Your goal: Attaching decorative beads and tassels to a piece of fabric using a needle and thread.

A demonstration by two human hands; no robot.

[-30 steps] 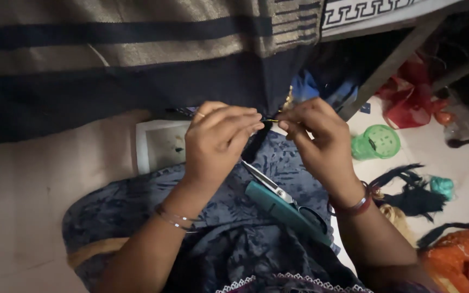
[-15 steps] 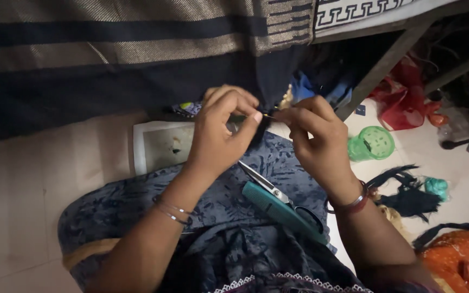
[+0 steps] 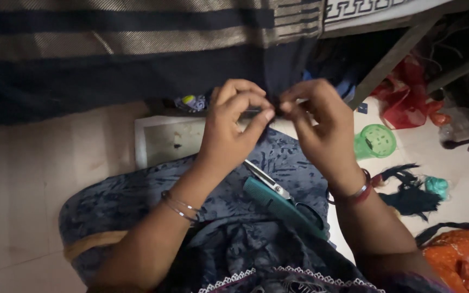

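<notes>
- My left hand point(image 3: 234, 127) is raised off my lap, thumb and forefinger pinched together on the lower edge of the dark striped cloth point(image 3: 137, 54) hanging in front of me – held up close, I judge, so the fine work sits right under my eyes.
- My right hand point(image 3: 321, 125) meets it fingertip to fingertip, also pinched on that same edge; something thin may run between the two hands, too small to tell.
- The cloth edge sits between the two pinches, the rest hanging above and to the left of my left hand.
- Scissors point(image 3: 270, 184) with a teal case point(image 3: 280, 206) lie on my lap just below both hands – near, I judge, for quick reach.
- A green plastic lid point(image 3: 376, 142) rests on the floor right of my right hand; dark and teal thread scraps point(image 3: 416, 190) lie beyond my right wrist.
- A white flat box point(image 3: 164, 141) sits left of my left hand.
</notes>
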